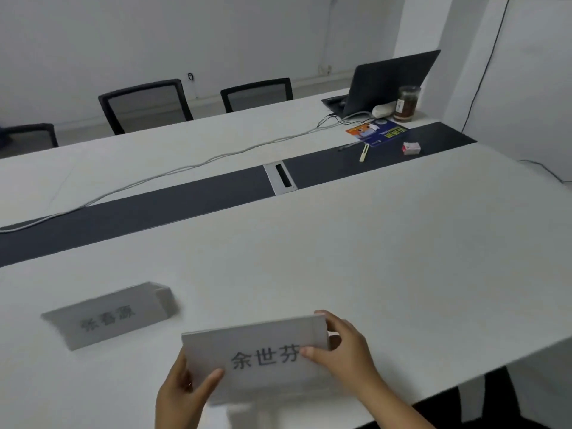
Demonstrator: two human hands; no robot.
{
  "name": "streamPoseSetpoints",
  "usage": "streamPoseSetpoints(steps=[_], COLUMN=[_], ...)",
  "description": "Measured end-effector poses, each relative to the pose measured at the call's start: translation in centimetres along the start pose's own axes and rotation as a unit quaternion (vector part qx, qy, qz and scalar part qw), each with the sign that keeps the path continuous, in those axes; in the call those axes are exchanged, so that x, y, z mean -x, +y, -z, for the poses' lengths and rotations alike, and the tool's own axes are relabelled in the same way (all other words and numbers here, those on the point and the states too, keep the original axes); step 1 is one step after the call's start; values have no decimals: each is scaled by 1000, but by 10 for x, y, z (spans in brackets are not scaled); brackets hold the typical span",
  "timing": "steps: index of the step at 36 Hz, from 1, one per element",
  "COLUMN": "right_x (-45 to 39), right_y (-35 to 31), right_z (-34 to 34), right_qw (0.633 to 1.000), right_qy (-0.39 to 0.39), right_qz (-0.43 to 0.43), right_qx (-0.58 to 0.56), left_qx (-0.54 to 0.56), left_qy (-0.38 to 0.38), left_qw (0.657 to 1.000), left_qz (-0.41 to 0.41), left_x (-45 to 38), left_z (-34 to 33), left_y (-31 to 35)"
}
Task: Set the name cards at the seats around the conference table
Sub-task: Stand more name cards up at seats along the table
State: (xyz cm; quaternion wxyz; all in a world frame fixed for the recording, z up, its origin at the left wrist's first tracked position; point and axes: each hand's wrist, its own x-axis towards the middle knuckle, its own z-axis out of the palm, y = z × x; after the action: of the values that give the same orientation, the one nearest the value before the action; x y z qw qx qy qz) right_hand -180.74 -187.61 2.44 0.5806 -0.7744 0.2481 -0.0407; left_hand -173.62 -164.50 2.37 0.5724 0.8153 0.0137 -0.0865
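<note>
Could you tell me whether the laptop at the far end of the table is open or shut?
Open. The laptop has its lid raised, its back facing the camera, with the base flat on the table.

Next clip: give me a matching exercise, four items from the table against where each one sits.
Items:
1. Held name card
2. Placed name card
3. Laptop
4. Small red and white box

Places:
A. On the dark centre strip, far right
B. Between both hands at the near edge
C. Standing on the white tabletop, near left
D. Open at the far right end beside a jar

Pairs: 1-B, 2-C, 3-D, 4-A
</note>
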Motion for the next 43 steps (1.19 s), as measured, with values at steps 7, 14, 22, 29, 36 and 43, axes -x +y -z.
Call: streamPoseSetpoints(steps=[7,14,22,29,36,43], right_x=[70,150,234,282,317,263], right_y=[9,33,65,137,200,242], right_z=[65,133,232,353,490,585], right_qw=[995,977,940,905,883,900], right_qy=[91,199,328,407,450,419], right_qz=[21,16,7,-17,-61,-89], right_qx=[-34,-71,-95,-127,-119,-83], left_qx=[30,57,9,9,-12,-44], left_qy=[-67,-162,-249,-300,-383,-389], left_qw=[996,982,958,938,913,914], left_qz=[-47,-83,-140,-172,-137,-108], left_x=[50,106,188,262,336,326], left_z=[-43,-98,-187,-325,-468,-578], left_y=[27,58,100,119,149,173])
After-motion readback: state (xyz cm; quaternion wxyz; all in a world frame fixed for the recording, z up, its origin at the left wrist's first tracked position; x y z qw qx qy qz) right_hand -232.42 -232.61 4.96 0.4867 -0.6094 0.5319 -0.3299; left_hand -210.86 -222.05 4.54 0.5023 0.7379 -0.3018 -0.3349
